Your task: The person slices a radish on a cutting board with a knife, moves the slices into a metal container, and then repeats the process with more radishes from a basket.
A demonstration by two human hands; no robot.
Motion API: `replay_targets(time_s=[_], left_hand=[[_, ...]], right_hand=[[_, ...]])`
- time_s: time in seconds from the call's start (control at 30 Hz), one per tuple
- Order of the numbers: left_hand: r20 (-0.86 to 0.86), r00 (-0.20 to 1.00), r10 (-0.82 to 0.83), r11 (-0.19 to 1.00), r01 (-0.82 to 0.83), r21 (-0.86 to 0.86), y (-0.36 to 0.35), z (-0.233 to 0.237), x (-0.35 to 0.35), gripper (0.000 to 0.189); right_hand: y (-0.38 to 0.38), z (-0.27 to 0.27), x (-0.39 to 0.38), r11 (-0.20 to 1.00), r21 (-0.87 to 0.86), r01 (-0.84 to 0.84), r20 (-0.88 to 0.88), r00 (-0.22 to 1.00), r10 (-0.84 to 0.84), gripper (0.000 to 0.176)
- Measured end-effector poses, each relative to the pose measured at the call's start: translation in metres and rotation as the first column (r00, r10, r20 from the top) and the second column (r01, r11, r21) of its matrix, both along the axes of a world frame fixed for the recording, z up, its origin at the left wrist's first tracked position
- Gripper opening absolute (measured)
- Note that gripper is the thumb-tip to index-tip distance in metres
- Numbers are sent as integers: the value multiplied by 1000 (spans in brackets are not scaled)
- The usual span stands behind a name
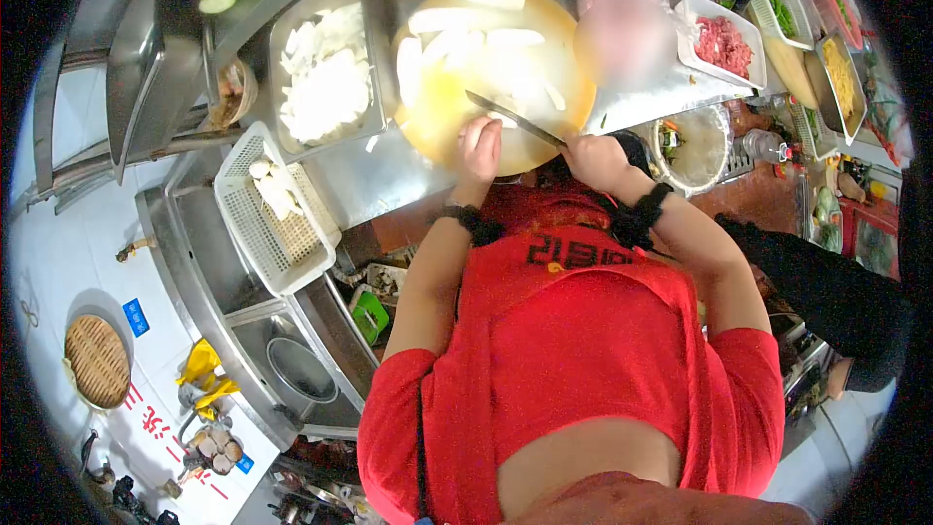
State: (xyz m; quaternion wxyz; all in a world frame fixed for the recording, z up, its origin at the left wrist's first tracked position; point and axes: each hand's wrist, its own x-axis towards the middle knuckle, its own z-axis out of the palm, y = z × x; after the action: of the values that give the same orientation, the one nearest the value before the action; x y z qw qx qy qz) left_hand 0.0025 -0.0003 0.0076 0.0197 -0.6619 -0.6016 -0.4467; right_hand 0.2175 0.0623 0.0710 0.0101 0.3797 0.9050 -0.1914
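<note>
A round yellow cutting board (573,102) lies on the steel counter in front of me. Long pale vegetable pieces (466,21) are spread over its far part, washed out by bright light. My right hand (595,161) grips the handle of a kitchen knife (517,120), whose blade slants up and left across the near part of the board. Close beside the blade, my left hand (479,148) has its fingers curled together at the board's near edge. A small white piece shows right by its fingertips; what the fingers hold, if anything, I cannot tell.
A steel tray of cut white pieces (326,83) stands left of the board, above a white plastic basket (275,258). To the right are a plastic bag (622,15), a tray of minced meat (724,47) and a lined bin (695,148). Another person's dark-clothed limb (816,282) reaches in from the right.
</note>
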Motion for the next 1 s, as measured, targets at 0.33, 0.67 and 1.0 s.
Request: replay_targets(time_s=[0.33,0.67,1.0], left_hand=[[42,999,-13,999,15,-52,-2,-2,-1,15],[-7,1000,10,977,-11,-213,14,21,6,15],[145,980,133,973,-102,-205,13,-3,4,13]], right_hand=[[3,11,-10,997,-74,21,96,995,-14,28],[21,13,15,990,-75,116,139,985,-105,29],[13,15,4,999,-6,34,64,997,-33,26]])
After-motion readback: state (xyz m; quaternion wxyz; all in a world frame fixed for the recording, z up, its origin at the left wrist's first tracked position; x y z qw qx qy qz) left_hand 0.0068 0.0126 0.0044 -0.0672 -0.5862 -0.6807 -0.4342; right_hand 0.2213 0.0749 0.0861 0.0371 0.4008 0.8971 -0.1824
